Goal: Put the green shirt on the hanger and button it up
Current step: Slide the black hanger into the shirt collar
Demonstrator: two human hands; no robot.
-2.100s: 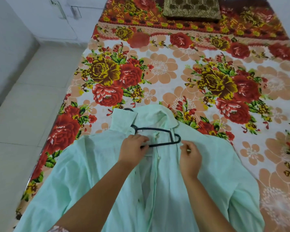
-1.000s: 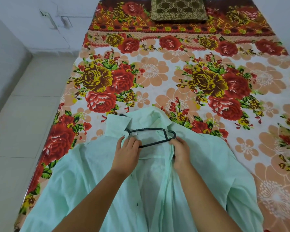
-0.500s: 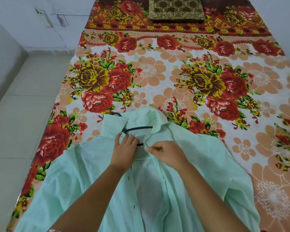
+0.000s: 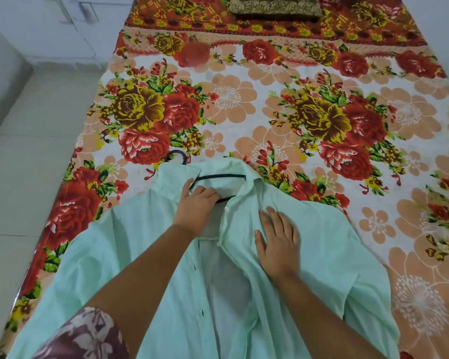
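the pale green cotton shirt [image 4: 145,255] lies open on the floral bedsheet [image 4: 283,120], thin black hanger [image 4: 218,176] inside its collar. your left hand [image 4: 196,207], fingers curled, pins the collar; your right hand [image 4: 279,243], spread flat, smooths the placket for buttoning.

The shirt [image 4: 322,244] is pale mint green with small white buttons [image 4: 227,209]. The hanger [image 4: 218,176] is black. The bedsheet [image 4: 244,104] is white with red and mustard-yellow roses, peach flowers and green leaves. The pillow [image 4: 275,5] is olive-gold patterned. The sleeve [image 4: 88,335] is maroon with pale flowers.
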